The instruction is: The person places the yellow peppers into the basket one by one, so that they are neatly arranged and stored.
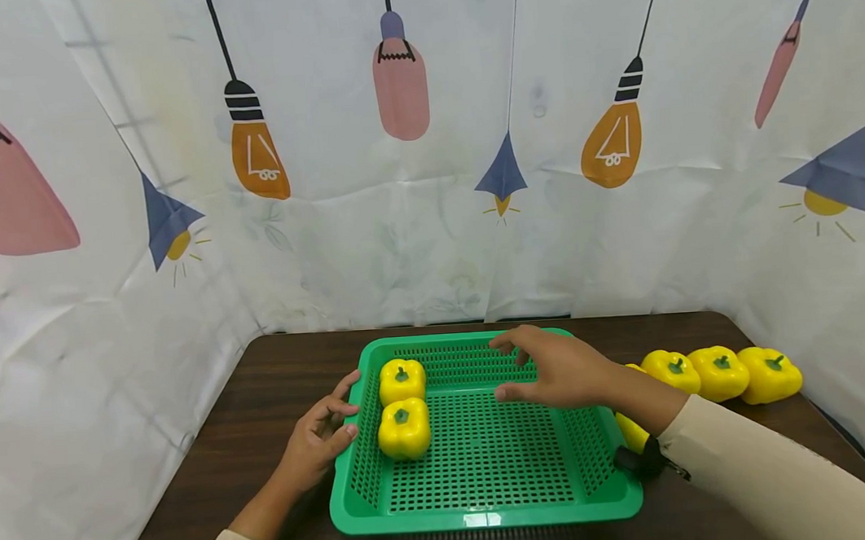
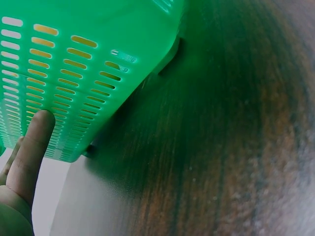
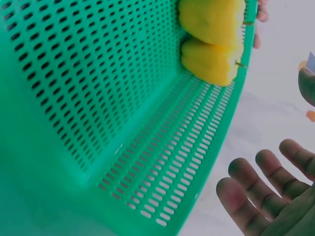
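Observation:
A green perforated plastic basket lies on the table. Two yellow bell peppers stand inside along its left side, the far pepper and the near pepper. At the basket's left side is my left hand; in the left wrist view a straight finger touches the slotted outer wall. Over the basket's right half hovers my right hand, with thumb and fingers spread apart and nothing between them. The right wrist view also shows those spread fingers beyond the rim.
Several more yellow bell peppers lie in a row on the dark wooden table, right of the basket. My right forearm partly covers another yellow pepper beside the basket. A white curtain printed with lamps hangs behind the table.

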`<state>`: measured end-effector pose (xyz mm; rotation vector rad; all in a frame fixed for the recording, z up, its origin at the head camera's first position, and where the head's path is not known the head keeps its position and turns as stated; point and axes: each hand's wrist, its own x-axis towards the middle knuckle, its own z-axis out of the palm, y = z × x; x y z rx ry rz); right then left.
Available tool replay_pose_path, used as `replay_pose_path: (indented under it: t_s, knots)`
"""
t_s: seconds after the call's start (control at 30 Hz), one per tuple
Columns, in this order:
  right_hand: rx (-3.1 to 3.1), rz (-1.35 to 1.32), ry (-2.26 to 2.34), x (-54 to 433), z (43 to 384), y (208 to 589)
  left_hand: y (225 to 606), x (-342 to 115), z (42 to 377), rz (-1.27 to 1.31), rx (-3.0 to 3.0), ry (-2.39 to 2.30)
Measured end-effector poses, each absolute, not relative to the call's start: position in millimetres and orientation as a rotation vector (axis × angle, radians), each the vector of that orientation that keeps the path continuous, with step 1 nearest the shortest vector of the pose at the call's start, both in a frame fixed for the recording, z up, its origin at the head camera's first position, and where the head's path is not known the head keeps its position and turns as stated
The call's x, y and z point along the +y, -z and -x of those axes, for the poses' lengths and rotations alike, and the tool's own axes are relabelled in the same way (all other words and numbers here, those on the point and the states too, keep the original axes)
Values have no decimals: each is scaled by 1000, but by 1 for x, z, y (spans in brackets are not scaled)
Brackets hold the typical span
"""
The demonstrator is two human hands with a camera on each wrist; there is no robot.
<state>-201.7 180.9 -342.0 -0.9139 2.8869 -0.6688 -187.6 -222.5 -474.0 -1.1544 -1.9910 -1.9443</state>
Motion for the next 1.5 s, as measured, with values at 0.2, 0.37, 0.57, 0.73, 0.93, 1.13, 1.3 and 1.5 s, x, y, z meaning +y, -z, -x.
replay_pose_path:
  t_s: [0.2,0.37,0.57,0.73,0.93,1.13,1.3,1.5]
  knots:
    - [2907,900,668,192,199,339,475,-223,187,1144,-1992,1928]
    - [2917,884,689,206,197,340,476,-224,188,1124,-2013,1936]
    - [2950,857,698,224,194,342,476,-224,189,1120,-2024,1943]
    - [2961,818,712,237,189,342,474,-223,188,1131,-2000,1926]
    - [2968,803,745,253,184,347,473,-222,187,1143,-1982,1935]
    - [2957,786,812,270,181,354,475,-223,188,1115,-2016,1962]
    - [2942,753,868,282,178,358,476,-224,189,1099,-2031,1979]
    - [2993,725,847,296,171,362,474,-222,187,1151,-1994,1942]
